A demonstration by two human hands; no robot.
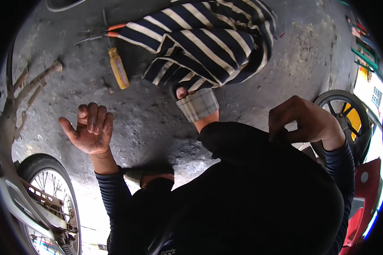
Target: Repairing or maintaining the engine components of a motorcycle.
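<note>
My left hand [89,131] is raised palm up above the floor, empty, its fingers loosely curled and the thumb apart. On the other side, my right hand [305,121] rests by my knee, thumb and fingertips closed on the black trouser fabric [247,138]. Beyond the left hand lies a screwdriver with a yellow handle [118,70]. Its shaft passes by a pair of pliers with orange grips [115,29], partly under a dark blue and cream striped cloth [208,42]. The cloth lies crumpled on the floor, reaching to my sandalled foot [198,105].
A motorcycle's spoked wheel [68,187] and pale frame parts [12,187] stand close on the left, with a rusty metal stand [38,80] farther up. Another wheel [361,123] and a red panel [366,187] are at the right. The grey floor [149,119] is rough and stained.
</note>
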